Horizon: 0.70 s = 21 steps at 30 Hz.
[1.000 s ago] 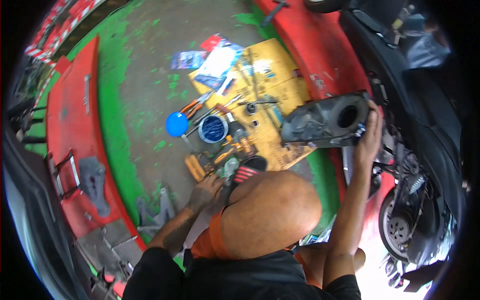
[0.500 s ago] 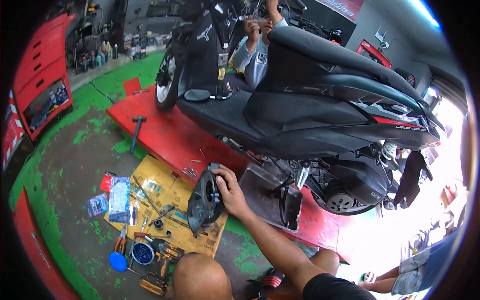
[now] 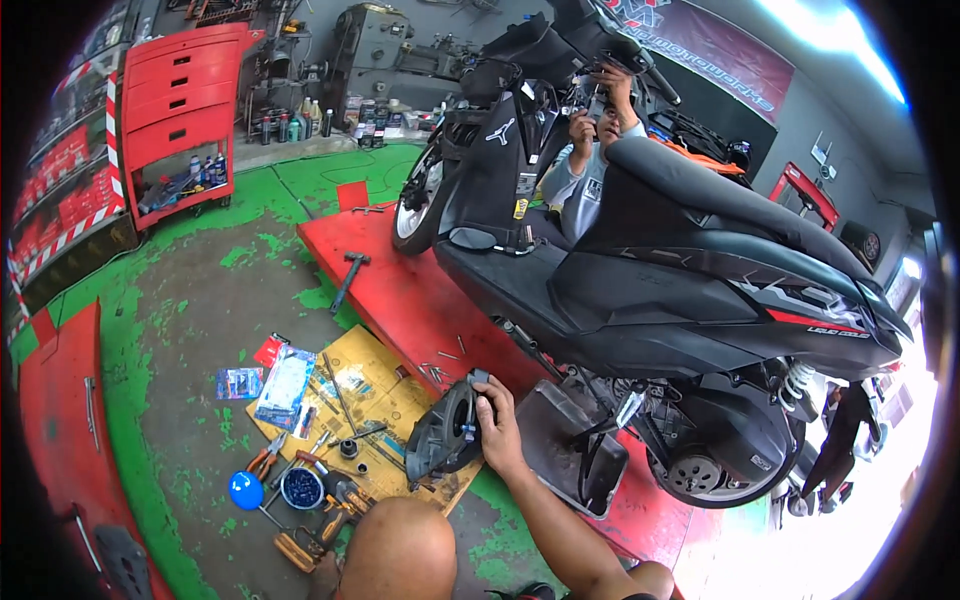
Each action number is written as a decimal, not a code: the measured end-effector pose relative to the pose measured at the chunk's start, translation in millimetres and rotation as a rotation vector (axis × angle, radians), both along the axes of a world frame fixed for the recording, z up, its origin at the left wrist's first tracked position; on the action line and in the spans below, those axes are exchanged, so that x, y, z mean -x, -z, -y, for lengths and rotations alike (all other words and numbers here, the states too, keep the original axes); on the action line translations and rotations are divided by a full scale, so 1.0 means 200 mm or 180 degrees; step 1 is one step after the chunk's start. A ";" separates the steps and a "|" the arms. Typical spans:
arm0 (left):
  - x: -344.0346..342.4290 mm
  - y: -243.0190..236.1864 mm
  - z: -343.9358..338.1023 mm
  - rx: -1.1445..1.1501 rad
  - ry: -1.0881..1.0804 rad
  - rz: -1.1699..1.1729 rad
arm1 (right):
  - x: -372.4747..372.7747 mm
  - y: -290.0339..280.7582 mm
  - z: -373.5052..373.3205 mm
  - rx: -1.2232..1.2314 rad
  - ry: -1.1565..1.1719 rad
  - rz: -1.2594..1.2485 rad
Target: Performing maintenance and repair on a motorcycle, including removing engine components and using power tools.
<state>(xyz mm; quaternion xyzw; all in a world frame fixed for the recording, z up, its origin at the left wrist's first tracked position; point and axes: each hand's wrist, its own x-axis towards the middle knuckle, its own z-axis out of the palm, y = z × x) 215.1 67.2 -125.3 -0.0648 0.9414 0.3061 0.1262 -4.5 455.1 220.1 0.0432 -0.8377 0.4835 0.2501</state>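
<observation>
My right hand (image 3: 503,430) grips the upper edge of a dark round engine cover (image 3: 437,435) with a hollow middle, its thumb near a small bluish fitting. The cover stands tilted on a yellow cardboard sheet (image 3: 375,355), beside the red lift platform (image 3: 340,240). My left hand does not show; a scrap of skin beside my bent left knee (image 3: 400,545) is too hidden to name. Left of the cover lie a black socket (image 3: 348,448), pliers (image 3: 267,458), a yellow-and-black power drill (image 3: 345,492) and an open tub of dark blue stuff (image 3: 302,488), its blue lid (image 3: 246,490) alongside.
A black scooter (image 3: 650,290) stands on the platform, with a person (image 3: 585,180) working behind it. A black bin (image 3: 565,440) sits under its engine. A hammer (image 3: 350,280) and several bolts (image 3: 447,358) lie on the platform. Plastic packets (image 3: 287,385) rest by the cardboard.
The view has swung up and to the left, bringing more of the red tool cabinet and back wall in. My right hand keeps its hold on the engine cover.
</observation>
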 end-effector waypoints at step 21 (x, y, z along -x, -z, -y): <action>0.03 0.07 -0.05 -0.0770 -0.0405 -0.0793 | 0.12 0.04 -0.04 0.0257 0.0107 0.0166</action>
